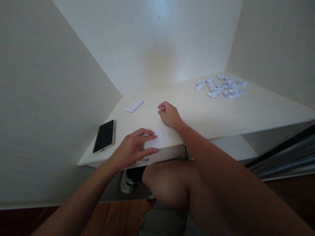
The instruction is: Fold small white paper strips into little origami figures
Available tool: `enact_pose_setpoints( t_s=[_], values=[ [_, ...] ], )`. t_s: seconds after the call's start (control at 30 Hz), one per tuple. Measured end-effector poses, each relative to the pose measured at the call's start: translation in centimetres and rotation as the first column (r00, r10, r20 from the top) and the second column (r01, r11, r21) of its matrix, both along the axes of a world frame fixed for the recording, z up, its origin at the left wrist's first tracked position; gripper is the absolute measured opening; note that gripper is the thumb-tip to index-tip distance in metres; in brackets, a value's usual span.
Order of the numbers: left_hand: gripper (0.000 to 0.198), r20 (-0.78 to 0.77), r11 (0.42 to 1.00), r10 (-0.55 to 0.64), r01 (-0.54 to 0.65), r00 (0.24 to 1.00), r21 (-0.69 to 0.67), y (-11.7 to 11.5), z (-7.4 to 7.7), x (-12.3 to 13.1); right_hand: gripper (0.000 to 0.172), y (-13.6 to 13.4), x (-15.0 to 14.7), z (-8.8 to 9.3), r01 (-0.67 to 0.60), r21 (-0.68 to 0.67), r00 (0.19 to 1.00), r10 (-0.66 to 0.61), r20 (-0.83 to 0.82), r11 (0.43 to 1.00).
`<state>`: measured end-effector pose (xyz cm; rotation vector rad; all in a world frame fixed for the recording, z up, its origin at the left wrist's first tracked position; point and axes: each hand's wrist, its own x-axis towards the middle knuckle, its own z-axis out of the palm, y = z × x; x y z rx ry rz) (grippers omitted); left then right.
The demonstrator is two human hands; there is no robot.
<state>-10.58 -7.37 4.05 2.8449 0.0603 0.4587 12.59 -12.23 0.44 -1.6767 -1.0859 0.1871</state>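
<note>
A small white sheet of paper (158, 137) lies flat near the front edge of the white desk. My left hand (134, 146) rests over its left side, fingers stretched and apart, with fingertips touching the paper and the thumb at the desk edge. Just behind the sheet, my right hand (169, 114) hovers above or rests on the desk, which I cannot tell; its fingers are curled closed and nothing shows in them. A folded white piece of paper (134, 106) lies farther back on the left.
Several small folded white paper pieces (221, 87) are heaped at the back right of the desk (197, 114). A dark-screened phone (104, 136) lies at the left. Panels rise behind and on both sides. A drawer front (169, 154) sits above my knees.
</note>
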Motion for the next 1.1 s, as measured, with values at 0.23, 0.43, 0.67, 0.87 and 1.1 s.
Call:
enact_pose_setpoints(
  t_s=[0.23, 0.43, 0.67, 0.87, 1.1],
  values=[
    [0.025, 0.073, 0.998, -0.062, 0.061, 0.995, 0.02, 0.8, -0.1, -0.2, 0.015, -0.2, 0.0, 0.3, -0.011, -0.003, 1.0, 0.011, -0.016, 1.0],
    [0.023, 0.172, 0.997, -0.013, -0.001, 0.985, 0.076, -0.2, -1.7, -1.7, 0.014, -0.8, -0.5, 0.7, -0.046, -0.005, 0.999, 0.046, -0.014, 0.999],
    [0.019, 0.511, 0.913, 0.387, -0.398, 0.768, -0.092, -1.7, -3.1, -1.8, 0.013, -5.2, -0.9, 2.3, -0.164, -0.057, 0.985, 0.16, -0.067, 0.985],
    [0.015, 0.673, 0.891, 0.427, -0.409, 0.604, -0.199, -4.2, -3.2, -1.6, 0.044, -9.6, -5.3, 4.0, -0.344, -0.033, 0.93, 0.335, -0.154, 0.939],
    [0.026, 0.649, 0.971, 0.121, -0.225, 0.751, 0.08, -7.7, -0.5, -5.0, 0.038, -13.6, -9.9, 3.3, -0.365, 0.254, 0.914, 0.397, -0.088, 0.896]
  ],
)
